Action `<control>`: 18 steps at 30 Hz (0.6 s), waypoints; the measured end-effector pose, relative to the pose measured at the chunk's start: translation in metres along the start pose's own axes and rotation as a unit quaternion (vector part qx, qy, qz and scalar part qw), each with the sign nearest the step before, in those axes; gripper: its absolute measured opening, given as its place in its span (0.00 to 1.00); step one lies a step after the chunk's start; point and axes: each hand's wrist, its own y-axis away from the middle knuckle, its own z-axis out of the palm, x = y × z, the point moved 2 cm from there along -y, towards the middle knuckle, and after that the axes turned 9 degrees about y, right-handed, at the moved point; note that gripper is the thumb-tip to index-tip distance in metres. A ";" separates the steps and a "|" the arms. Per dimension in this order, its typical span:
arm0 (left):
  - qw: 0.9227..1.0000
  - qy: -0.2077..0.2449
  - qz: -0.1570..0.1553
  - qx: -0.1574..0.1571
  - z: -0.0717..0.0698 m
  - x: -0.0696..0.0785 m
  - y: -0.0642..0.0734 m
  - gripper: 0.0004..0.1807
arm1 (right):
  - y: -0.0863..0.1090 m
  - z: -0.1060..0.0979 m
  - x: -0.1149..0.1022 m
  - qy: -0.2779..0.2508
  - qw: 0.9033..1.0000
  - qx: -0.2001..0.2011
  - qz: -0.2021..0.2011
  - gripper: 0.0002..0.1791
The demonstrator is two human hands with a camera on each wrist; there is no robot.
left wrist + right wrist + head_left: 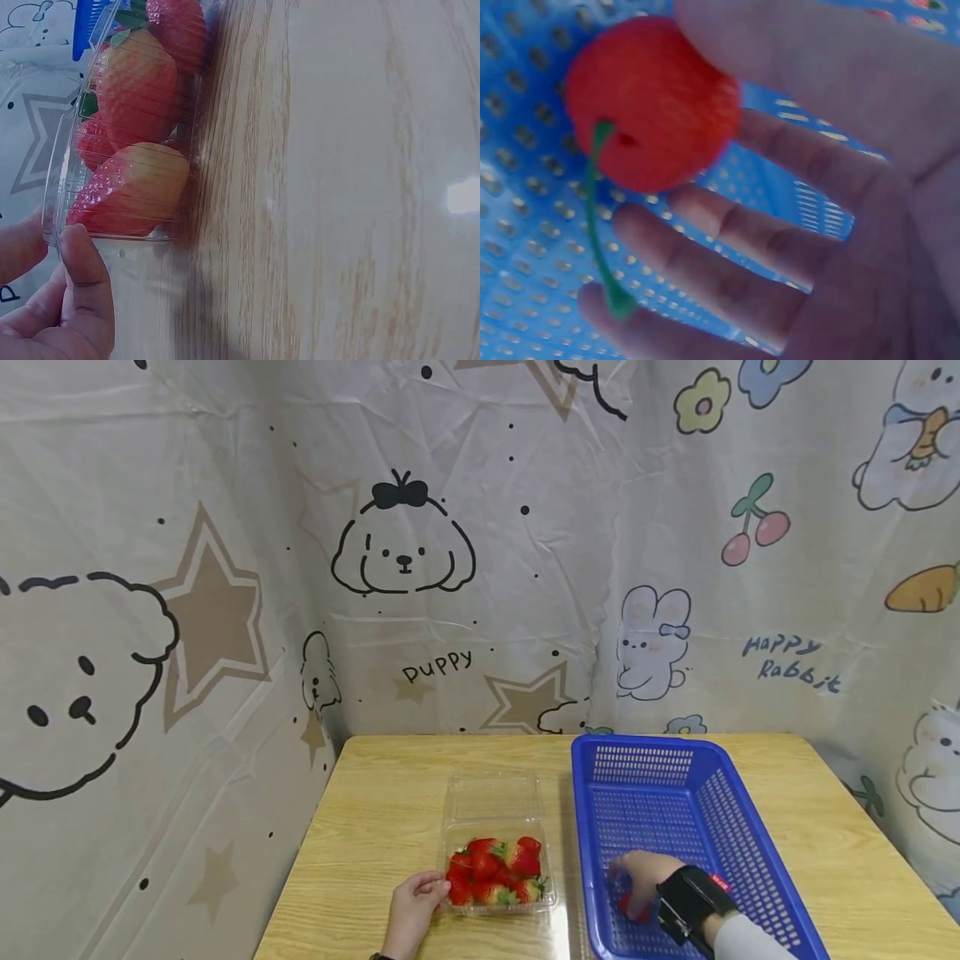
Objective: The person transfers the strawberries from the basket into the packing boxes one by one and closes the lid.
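Note:
My left hand (415,906) pinches the rim at the near left corner of a clear plastic clamshell box (64,161). Several strawberries (485,866), red with pale patches and green leaves, fill the box, whose lid stands open at the back. Inside the blue basket (583,827), at its near left part, my right hand (651,878) reaches down. It holds a round red cherry (649,105) with a long green stem between thumb and index finger. The other fingers (712,281) are spread beside the cherry, over the basket's perforated floor.
Box and basket stand side by side on a light wood-grain table (360,802). A patterned curtain (465,635) hangs behind and along both sides. The basket's raised walls surround the right hand.

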 end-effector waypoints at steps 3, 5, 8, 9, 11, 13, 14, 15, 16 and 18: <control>1.000 0.000 0.007 -0.002 0.000 0.000 0.000 0.19 | 0.000 0.004 0.000 0.009 1.000 0.001 -0.009 0.25; 1.000 -0.001 0.006 -0.002 0.000 -0.001 0.000 0.19 | 0.000 0.007 -0.001 0.025 0.999 0.001 -0.021 0.23; 1.000 -0.001 0.005 -0.001 0.000 0.000 0.001 0.19 | -0.001 0.011 -0.001 0.047 0.998 -0.003 -0.028 0.22; 1.000 0.000 0.004 0.000 0.000 0.000 0.001 0.19 | -0.001 0.011 -0.001 0.051 0.998 -0.004 -0.026 0.22; 1.000 0.000 0.005 0.001 0.000 0.000 0.002 0.19 | -0.002 0.012 0.000 0.057 0.998 -0.005 -0.024 0.22; 1.000 0.001 0.006 0.001 0.001 0.001 0.002 0.19 | -0.002 0.012 0.001 0.057 0.998 -0.006 -0.025 0.22; 1.000 0.001 0.006 0.001 0.001 0.002 0.003 0.19 | -0.002 0.011 0.001 0.059 0.998 -0.004 -0.031 0.21; 1.000 0.002 0.006 0.001 0.001 0.002 0.003 0.19 | -0.002 0.010 0.001 0.051 0.998 -0.007 -0.036 0.21; 1.000 0.003 0.005 0.001 0.001 0.002 0.003 0.19 | -0.002 0.009 0.001 0.043 0.998 -0.005 -0.050 0.20; 1.000 0.005 0.002 0.001 0.001 0.002 0.002 0.19 | -0.004 0.005 0.002 0.033 0.996 0.002 -0.083 0.19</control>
